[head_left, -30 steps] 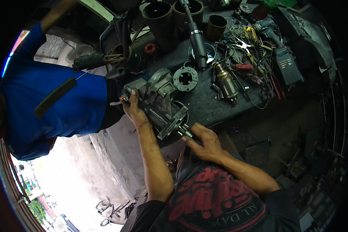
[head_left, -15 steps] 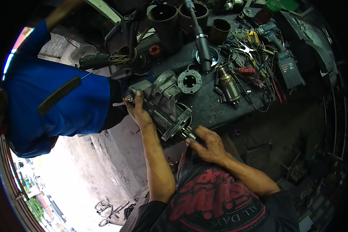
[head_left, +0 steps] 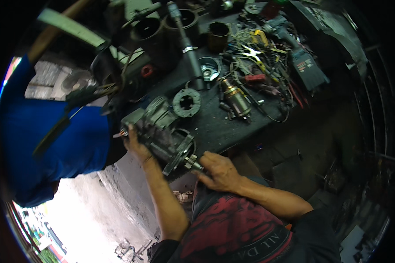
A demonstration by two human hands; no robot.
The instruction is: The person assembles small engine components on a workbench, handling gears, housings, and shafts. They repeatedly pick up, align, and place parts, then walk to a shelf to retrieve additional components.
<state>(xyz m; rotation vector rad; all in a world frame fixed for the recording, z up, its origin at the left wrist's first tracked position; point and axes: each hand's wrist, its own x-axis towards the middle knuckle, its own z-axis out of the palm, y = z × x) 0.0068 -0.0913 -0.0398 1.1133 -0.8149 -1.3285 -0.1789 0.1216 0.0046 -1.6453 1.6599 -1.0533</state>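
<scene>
One starter motor (head_left: 156, 136), slanting, at the near edge of the dark workbench (head_left: 217, 133); left hand (head_left: 138, 148) clasped on its far end, right hand (head_left: 221, 171) pinching the shaft tip beyond the pinion gear (head_left: 190, 161). Beside: one metal ring (head_left: 177, 105). Farther right: one armature (head_left: 238, 103).

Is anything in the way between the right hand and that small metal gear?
Nothing visible: the right hand is at the shaft tip beside the gear; the left hand grips the far end of the housing.
</scene>
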